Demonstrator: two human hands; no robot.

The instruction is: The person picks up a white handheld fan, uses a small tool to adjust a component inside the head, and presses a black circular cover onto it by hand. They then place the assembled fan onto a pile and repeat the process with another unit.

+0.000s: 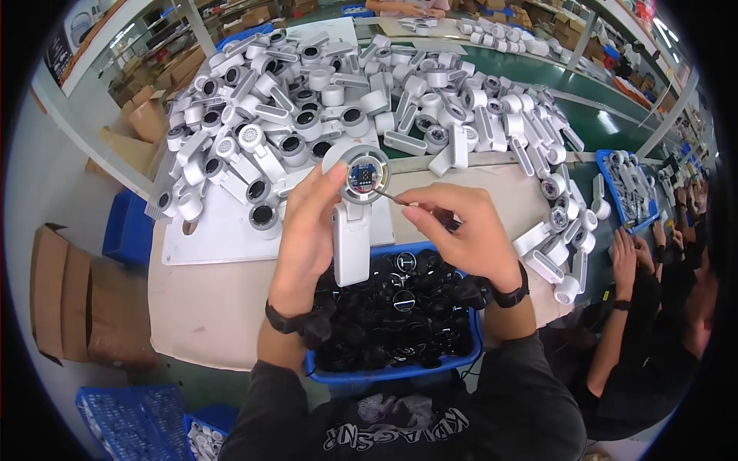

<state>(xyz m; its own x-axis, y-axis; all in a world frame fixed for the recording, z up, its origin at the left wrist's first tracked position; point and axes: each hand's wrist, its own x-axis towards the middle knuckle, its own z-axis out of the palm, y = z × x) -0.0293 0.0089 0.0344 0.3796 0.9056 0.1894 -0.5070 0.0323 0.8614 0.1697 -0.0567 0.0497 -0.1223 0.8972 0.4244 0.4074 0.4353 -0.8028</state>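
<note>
My left hand [304, 223] is closed around a white handheld fan [352, 250], its handle pointing down toward me. The fan's round head is uncovered on this side, and a small blue circuit board [363, 175] with a dark display shows inside. Between the thumb and fingers of my right hand [473, 234] is a thin dark pointed tool [393, 198], perhaps tweezers. Its tip reaches the lower right edge of the round opening. Below both hands, a blue bin [346, 377] holds many round glossy black covers [400, 330].
A big heap of white fans [330, 96] covers the bench beyond my hands, partly on a white board [223, 250]. More fans trail down the right side toward a blue tray [652, 211] of parts. Co-workers' hands [626, 261] are at the right; cardboard boxes [84, 307] stand left.
</note>
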